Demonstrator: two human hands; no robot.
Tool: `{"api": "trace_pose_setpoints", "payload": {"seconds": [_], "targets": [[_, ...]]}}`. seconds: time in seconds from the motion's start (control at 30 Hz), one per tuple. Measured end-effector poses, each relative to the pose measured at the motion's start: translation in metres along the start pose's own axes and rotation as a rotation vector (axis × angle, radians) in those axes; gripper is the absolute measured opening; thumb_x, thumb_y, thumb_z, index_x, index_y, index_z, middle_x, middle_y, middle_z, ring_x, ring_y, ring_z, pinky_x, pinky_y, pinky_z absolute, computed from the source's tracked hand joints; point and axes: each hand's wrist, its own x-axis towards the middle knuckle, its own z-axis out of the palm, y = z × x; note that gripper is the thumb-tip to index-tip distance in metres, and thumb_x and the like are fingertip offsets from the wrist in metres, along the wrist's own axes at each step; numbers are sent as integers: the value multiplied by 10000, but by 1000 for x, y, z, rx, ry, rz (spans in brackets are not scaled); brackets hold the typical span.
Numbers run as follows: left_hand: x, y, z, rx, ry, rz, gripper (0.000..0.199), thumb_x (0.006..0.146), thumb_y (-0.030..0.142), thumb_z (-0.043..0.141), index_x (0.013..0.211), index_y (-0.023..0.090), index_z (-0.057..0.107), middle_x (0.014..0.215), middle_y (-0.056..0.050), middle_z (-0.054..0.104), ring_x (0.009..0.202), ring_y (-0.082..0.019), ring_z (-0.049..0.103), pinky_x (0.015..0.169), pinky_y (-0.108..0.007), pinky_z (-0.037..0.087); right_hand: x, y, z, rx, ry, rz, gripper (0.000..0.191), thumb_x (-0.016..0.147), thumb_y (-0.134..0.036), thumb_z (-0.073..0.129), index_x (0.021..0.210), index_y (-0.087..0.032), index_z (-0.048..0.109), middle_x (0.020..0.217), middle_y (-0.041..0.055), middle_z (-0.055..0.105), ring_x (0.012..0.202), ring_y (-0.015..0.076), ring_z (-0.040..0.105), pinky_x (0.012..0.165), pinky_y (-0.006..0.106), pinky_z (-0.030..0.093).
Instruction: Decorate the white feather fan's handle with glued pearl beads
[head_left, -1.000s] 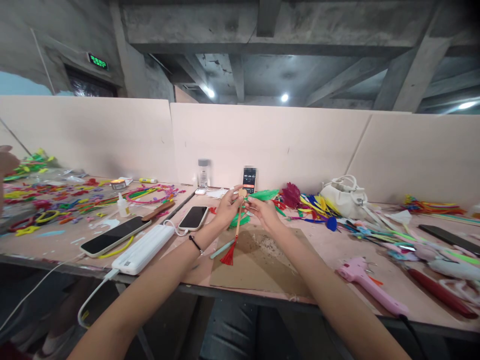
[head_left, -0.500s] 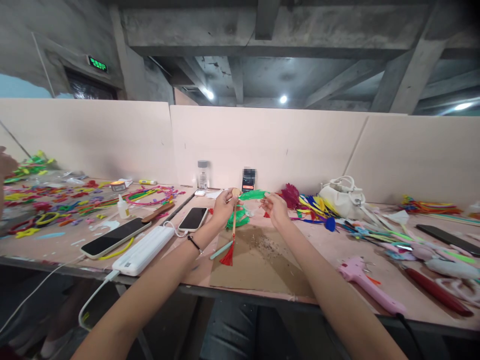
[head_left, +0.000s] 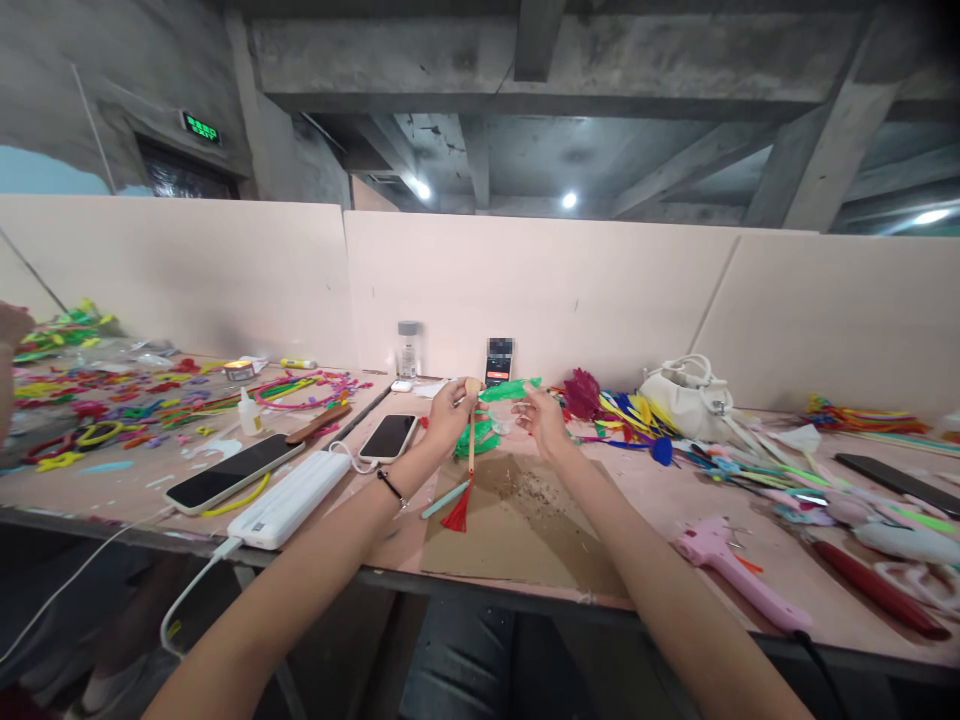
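My left hand point(head_left: 449, 414) is closed around a thin wooden stick point(head_left: 472, 445) with a round wooden top point(head_left: 472, 385). A red tassel point(head_left: 457, 510) hangs from the stick's lower end. From the round top a green feather point(head_left: 504, 391) reaches out to the right. Its right end lies at the fingertips of my right hand point(head_left: 546, 418), which are bent in a pinch on it. More green feathers point(head_left: 474, 437) show behind the stick. Below both hands lies a brown cardboard sheet point(head_left: 517, 550) strewn with small dark bits.
Left are a phone point(head_left: 388, 438), a white power bank point(head_left: 289, 500) with cables, and a glue bottle point(head_left: 249, 412). Right are a pink glue gun point(head_left: 739, 572), a red-handled tool point(head_left: 877, 590), coloured feathers point(head_left: 634, 412) and a white bag point(head_left: 686, 395). Another phone point(head_left: 499, 362) stands at the back.
My right hand has shifted slightly left along the green feather, and the feather's tip now shows above its fingers. My left hand keeps hold of the stick in about the same place.
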Motion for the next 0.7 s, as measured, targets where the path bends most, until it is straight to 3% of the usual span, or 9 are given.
{"api": "trace_pose_setpoints", "payload": {"seconds": [0.17, 0.3, 0.5, 0.7], "targets": [[-6, 6, 4, -14, -44, -7, 252, 1011, 311, 676, 1198, 143, 661, 1107, -67, 704, 876, -171, 703, 746, -332, 629, -12, 5, 9, -127, -179, -38, 150, 1024, -249, 761, 983, -124, 689, 897, 15, 689, 754, 159, 683, 652, 255, 575], [-12, 13, 9, -36, -74, -20, 280, 972, 337, 725, 1174, 151, 671, 1087, -64, 723, 849, -168, 714, 741, -328, 634, -14, 8, 10, -214, -219, -75, 162, 1034, -263, 753, 969, -121, 709, 887, 18, 703, 760, 162, 691, 677, 270, 585], [-16, 10, 14, -6, -150, -138, 314, 980, 412, 709, 1153, 154, 669, 998, -49, 735, 758, -147, 719, 686, -303, 631, 2, 10, 1, -324, -45, -171, 251, 1065, -329, 717, 915, -131, 680, 809, -5, 680, 693, 153, 682, 655, 271, 588], [-28, -3, 17, 118, -434, -294, 227, 991, 331, 712, 1099, 131, 704, 925, -30, 737, 742, -143, 714, 697, -313, 634, 15, 12, -10, -537, 133, -326, 366, 1090, -382, 673, 815, -141, 655, 710, -26, 652, 603, 138, 652, 627, 264, 572]]}}
